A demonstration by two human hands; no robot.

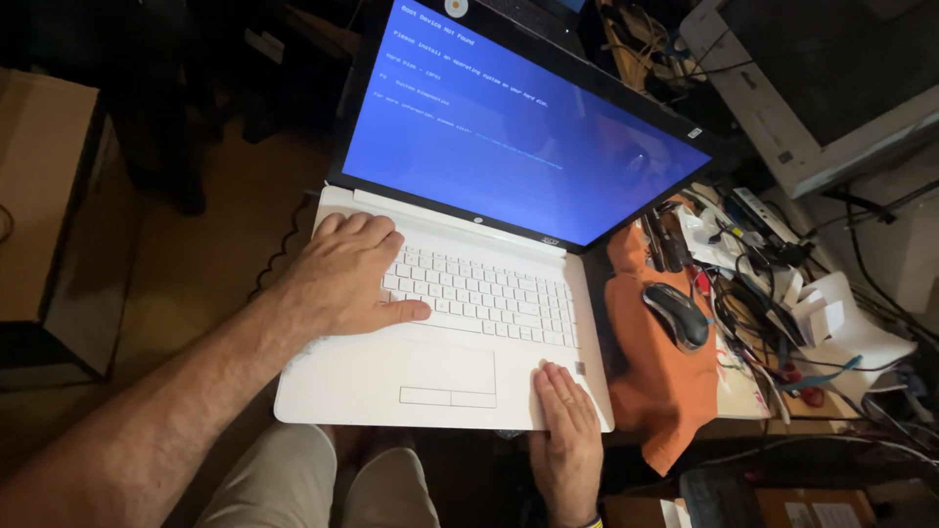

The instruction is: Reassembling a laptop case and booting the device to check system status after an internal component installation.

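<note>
A white plastic laptop (pixel 460 323) with a glowing blue screen sits open before me at the worktop edge. My left hand (pixel 344 276) lies flat on its keyboard's left side, fingers loosely spread, gripping nothing. My right hand (pixel 565 430) rests open, fingers together, on the palm rest's right corner. A black mouse (pixel 677 315) lies on orange cloth (pixel 657 391) just beside.

Dim room; blue laptop screen (pixel 518 117) above the left hand's fingers (pixel 362 230) is the chief light. Corners fall dark; wide-angle bending at edges; focus sharp.
</note>
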